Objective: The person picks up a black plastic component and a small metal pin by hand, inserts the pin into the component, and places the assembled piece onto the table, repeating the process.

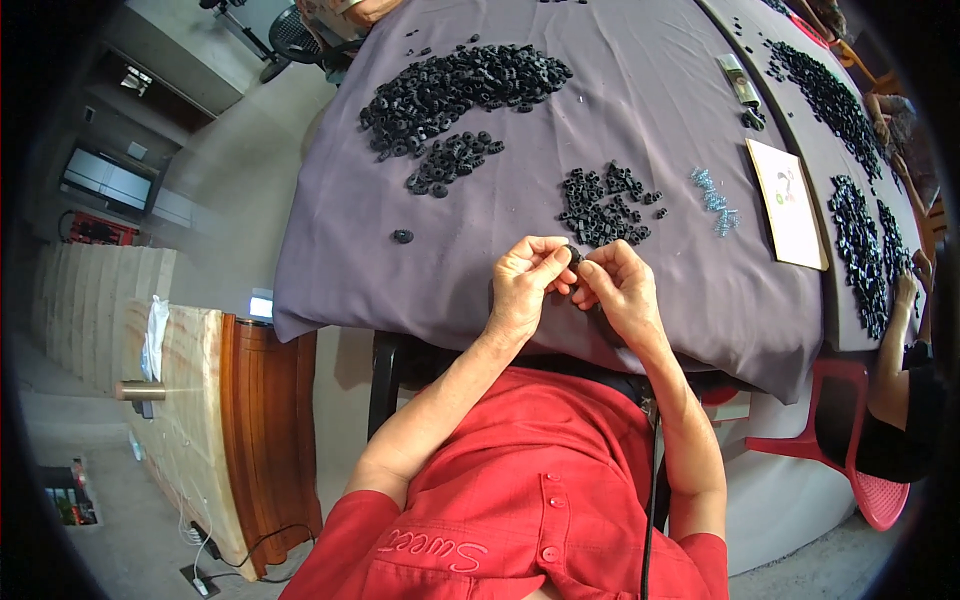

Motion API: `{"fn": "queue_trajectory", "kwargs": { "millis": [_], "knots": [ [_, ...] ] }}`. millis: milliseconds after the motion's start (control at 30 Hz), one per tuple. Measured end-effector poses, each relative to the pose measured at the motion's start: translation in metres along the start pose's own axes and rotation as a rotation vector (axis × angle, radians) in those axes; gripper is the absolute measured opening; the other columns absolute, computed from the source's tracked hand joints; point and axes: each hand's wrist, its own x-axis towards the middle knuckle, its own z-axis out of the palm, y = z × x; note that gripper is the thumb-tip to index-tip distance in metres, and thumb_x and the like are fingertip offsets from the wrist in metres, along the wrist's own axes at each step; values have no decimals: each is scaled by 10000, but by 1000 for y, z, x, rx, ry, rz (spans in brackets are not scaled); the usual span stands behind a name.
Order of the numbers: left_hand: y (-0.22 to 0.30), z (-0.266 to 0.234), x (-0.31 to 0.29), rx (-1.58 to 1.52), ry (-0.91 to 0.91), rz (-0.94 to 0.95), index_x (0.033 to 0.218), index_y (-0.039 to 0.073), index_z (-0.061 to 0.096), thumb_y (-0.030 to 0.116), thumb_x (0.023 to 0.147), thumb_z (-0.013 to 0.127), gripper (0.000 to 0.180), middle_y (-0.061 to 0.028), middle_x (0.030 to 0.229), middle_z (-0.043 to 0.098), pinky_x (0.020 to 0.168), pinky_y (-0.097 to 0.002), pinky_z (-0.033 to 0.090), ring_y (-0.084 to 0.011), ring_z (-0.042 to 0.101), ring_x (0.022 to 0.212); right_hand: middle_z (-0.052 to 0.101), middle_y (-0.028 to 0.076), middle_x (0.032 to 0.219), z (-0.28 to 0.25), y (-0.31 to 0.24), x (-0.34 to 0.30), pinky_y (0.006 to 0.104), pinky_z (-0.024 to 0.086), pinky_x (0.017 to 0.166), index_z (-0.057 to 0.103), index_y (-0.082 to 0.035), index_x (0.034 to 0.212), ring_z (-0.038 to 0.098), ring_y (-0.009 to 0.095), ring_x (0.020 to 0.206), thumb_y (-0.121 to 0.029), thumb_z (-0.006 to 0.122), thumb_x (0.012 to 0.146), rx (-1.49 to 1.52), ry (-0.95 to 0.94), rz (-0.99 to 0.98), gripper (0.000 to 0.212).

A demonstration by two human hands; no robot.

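The small part (574,257) between the fingers (549,268) looks like black plastic, as do the ridged rings (450,88) and the short pieces (600,212), all with a dull sheen. The springs (714,202) look like thin, shiny metal wire. Matt, lightly creased cloth (420,285) covers the bench; the sheet (788,205) looks like smooth paper. The shirt (500,440) is matt woven cloth, the chair (790,446) smooth, glossy plastic, and the cabinet (262,430) polished wood.

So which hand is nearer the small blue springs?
Right. The blue springs lie beyond and right of the right hand; the left hand is farther left of them.
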Motion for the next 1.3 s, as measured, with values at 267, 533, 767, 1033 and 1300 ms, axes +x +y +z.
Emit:
{"fn": "queue_trajectory", "kwargs": {
  "millis": [267, 533, 767, 1033, 1300],
  "knots": [
    [0, -1, 1, -33, -10, -35, 943, 29, 588, 68, 863, 614, 92, -51, 755, 621, 554, -208, 478, -105, 585, 617, 610, 58, 690, -1, -12, 0, 227, 474, 471, 541, 26, 869, 576, 89, 540, -135, 505, 925, -101, -71, 77, 174],
    [4, 0, 1, -58, 1, -60, 928, 34, 587, 70, 865, 612, 78, -48, 727, 614, 550, -210, 475, -108, 585, 603, 590, 37, 684, -1, -13, -1, 204, 431, 448, 534, 2, 877, 521, 63, 514, -145, 488, 940, -186, -122, 66, 166],
    [2, 0, 2, -32, -1, -53, 924, 39, 590, 60, 860, 615, 72, -45, 731, 615, 522, -204, 469, -104, 588, 586, 571, 28, 624, 3, -13, 0, 207, 409, 440, 538, -3, 840, 495, 60, 488, -125, 492, 925, -287, -70, 25, 156],
    [-3, 2, -1, 89, 41, 51, 937, 36, 595, 59, 851, 629, 96, -40, 740, 613, 499, -205, 465, -99, 586, 571, 569, 67, 577, 4, -10, 1, 278, 428, 482, 555, -5, 797, 533, 136, 495, -125, 535, 865, -421, 16, -56, 140],
    [-9, 5, -5, 236, 53, 207, 940, 16, 603, 47, 846, 631, 102, -31, 735, 617, 479, -198, 458, -78, 572, 554, 590, 111, 583, 2, -13, 1, 317, 458, 529, 561, 4, 785, 587, 195, 525, -119, 543, 846, -451, 19, -16, 138]
  ]
}}
